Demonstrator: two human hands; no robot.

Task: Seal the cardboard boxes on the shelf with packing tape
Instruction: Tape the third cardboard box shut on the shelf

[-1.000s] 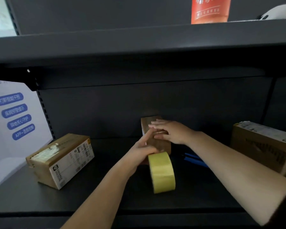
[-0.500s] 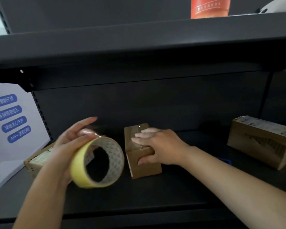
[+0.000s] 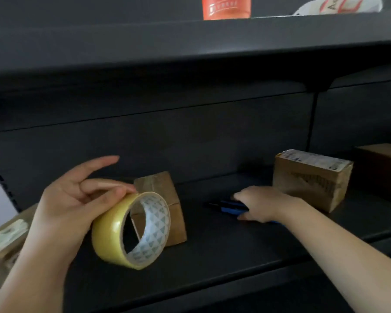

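My left hand (image 3: pixel 77 204) holds a yellow roll of packing tape (image 3: pixel 131 231) in front of a small cardboard box (image 3: pixel 167 199) that stands upright in the middle of the dark shelf (image 3: pixel 235 249). A thin strip of tape runs from the roll toward the box. My right hand (image 3: pixel 260 203) rests on a blue and black tool (image 3: pixel 226 205) lying on the shelf to the right of that box; its fingers are closing over the tool. A larger labelled cardboard box (image 3: pixel 312 179) sits right behind my right hand.
Another labelled box (image 3: pixel 5 240) lies at the left edge, partly behind my left arm. A darker box (image 3: pixel 382 172) stands at the far right. The shelf above carries an orange container (image 3: pixel 226 7) and a white item (image 3: pixel 339 5). A white poster edge shows far left.
My right hand left the small box and moved right onto the blue tool. My left hand with the tape roll stayed in front of the box. The view shifted right.
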